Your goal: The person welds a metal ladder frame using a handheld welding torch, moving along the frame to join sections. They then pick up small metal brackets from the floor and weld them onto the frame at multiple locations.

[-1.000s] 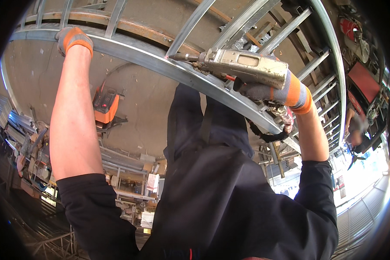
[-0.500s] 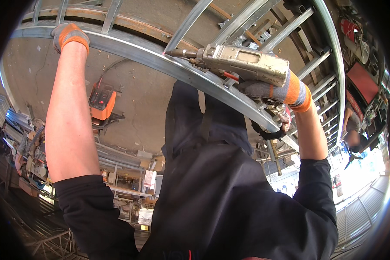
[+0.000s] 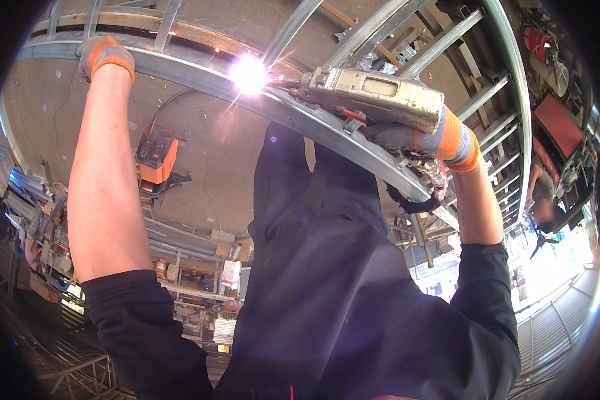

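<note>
Nearest is the person's dark clothing [image 3: 313, 300], with both forearms reaching out past it. The right hand [image 3: 423, 140], in a grey and orange glove, is clamped on the handle of a worn, pale metal welding gun [image 3: 383, 93]. The gun points left, its tip at a blinding white flash [image 3: 249, 75] on the long metal bar [image 3: 203, 79] that runs across in front of the legs. Short streaks of light spread from the flash. Further left, the left hand [image 3: 105, 57], gloved alike, is curled over the same bar. Slanting metal crossbars [image 3: 293, 32] stand on the bar's far side, near a rusty strip [image 3: 210, 40]. Below lies the brown floor [image 3: 210, 157], carrying an orange and black machine [image 3: 155, 159]. Well off to the right, another person [image 3: 543, 190] is near a red panel [image 3: 559, 127].
</note>
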### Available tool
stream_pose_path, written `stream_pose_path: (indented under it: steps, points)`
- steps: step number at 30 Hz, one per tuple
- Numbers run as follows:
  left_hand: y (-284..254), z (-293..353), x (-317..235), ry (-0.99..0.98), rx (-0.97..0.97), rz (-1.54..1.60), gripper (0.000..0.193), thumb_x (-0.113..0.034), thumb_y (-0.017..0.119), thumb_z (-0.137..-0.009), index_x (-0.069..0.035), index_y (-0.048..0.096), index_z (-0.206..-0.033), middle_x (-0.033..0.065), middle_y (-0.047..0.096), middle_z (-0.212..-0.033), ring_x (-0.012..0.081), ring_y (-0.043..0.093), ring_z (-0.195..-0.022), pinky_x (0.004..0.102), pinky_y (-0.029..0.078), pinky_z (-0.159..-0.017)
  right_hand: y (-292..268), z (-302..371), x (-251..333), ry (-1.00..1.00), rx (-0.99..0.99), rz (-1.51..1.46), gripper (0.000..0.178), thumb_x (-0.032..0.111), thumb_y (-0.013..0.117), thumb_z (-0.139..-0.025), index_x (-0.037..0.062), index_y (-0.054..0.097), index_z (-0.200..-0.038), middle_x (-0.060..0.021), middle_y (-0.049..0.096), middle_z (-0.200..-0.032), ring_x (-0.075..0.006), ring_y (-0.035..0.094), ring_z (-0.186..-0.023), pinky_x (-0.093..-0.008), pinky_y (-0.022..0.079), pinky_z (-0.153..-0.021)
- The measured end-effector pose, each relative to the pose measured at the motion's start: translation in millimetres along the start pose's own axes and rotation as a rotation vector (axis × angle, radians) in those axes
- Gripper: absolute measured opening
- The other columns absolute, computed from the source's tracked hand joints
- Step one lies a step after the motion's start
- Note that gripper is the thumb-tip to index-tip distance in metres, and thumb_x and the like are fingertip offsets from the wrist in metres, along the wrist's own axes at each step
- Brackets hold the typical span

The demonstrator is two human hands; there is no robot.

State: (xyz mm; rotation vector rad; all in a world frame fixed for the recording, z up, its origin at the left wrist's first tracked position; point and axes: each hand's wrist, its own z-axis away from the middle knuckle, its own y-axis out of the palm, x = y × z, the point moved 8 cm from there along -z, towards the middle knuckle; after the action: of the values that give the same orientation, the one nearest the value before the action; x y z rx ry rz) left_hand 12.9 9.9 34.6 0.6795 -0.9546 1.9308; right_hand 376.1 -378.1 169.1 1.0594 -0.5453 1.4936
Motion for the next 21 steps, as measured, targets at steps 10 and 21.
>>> stream_pose_path:
  steps: [10, 21]
  points:
    - [-6.0, 13.9, -8.1, 0.095, 0.044, -0.175, 0.048, -0.038, 0.071, -0.098, -0.002, 0.073, -0.13, 0.0183, 0.069, -0.13, 0.0298, 0.071, -0.117, 0.0386, 0.064, -0.087, -3.1, 4.4, -1.5, 0.095, -0.01, -0.003, 0.065, 0.002, 0.087, -0.083, -0.0011, 0.064, -0.144, -0.0113, 0.076, -0.127, -0.0154, 0.072, -0.108, -0.0329, 0.059, -0.096]
    - [-10.9, 16.3, -7.7, 0.12, 0.037, -0.226, 0.04, -0.037, 0.067, -0.1, -0.009, 0.077, -0.126, 0.0096, 0.076, -0.121, 0.0291, 0.073, -0.112, 0.0379, 0.062, -0.083, -3.1, 5.0, 4.7, -0.049, 0.015, 0.164, 0.06, 0.005, 0.088, -0.083, -0.0028, 0.067, -0.138, -0.0109, 0.077, -0.121, -0.017, 0.071, -0.106, -0.035, 0.057, -0.097]
